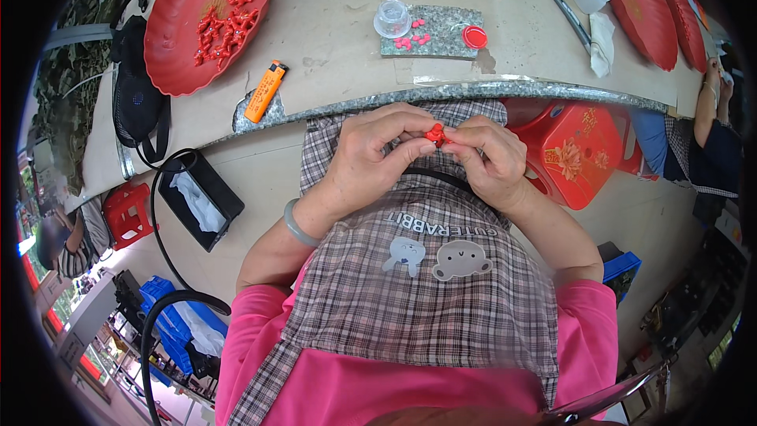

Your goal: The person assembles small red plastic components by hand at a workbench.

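Observation:
Between both hands, in front of the table edge and above my plaid apron, is a small glossy red figurine (434, 135). My left hand (377, 146) pinches it from the left with thumb and forefinger. From the other side, the thumb and fingertips of my right hand (493, 151) close on its right edge. Fingers cover much of it, so its full shape is hidden. Straight ahead on the table lies a speckled stone slab (445, 41) with several small pink pieces (412, 38), a clear round tub (392, 19) and a red cap (475, 37).
A red scalloped plate (169, 47) at left holds several red figurines (225, 31). Nearby are an orange lighter (266, 91) and a black case (138, 83). Tweezers (564, 9), a white dropper bottle (593, 0) and another red plate (635, 12) lie right. A red stool (579, 154) stands below.

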Demonstrator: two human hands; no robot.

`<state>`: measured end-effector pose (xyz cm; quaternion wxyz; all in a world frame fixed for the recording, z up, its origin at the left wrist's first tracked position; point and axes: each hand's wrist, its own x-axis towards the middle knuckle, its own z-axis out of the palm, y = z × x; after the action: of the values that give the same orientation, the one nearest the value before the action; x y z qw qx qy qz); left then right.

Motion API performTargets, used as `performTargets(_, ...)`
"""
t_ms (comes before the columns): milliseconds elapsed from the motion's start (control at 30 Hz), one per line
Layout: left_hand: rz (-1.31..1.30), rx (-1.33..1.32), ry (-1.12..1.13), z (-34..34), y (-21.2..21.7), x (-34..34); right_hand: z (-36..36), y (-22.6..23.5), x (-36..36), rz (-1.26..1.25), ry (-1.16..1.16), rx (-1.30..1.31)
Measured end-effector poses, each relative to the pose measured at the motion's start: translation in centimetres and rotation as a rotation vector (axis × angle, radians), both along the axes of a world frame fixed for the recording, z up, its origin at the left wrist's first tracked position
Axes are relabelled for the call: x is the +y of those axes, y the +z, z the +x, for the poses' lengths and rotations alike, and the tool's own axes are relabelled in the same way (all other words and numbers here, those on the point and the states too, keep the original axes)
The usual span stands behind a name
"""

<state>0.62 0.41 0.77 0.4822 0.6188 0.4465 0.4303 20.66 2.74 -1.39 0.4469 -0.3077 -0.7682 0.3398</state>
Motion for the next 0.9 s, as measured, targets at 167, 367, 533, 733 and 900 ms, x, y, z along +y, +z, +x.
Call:
performTargets(167,0.024,0.047,-0.003,-0.07,-0.1,0.03,-0.04,-0.34,-0.06,-0.003,0.003,0.012)
performTargets(367,0.018,0.016,-0.001,0.03,-0.36,-0.16,0.03,-0.47,-0.03,0.0,0.025,0.028)
performTargets(533,0.004,0.017,-0.012,-0.05,-0.41,-0.18,0.06,-0.64,0.07,0.023,0.036,0.034)
performTargets(733,-0.006,0.008,-0.012,-0.03,-0.48,-0.19,0.08,-0.66,0.05,0.006,0.037,0.026)
performTargets(900,-0.006,-0.004,-0.007,0.01,-0.59,-0.27,0.06,-0.65,0.01,0.018,0.033,0.024)
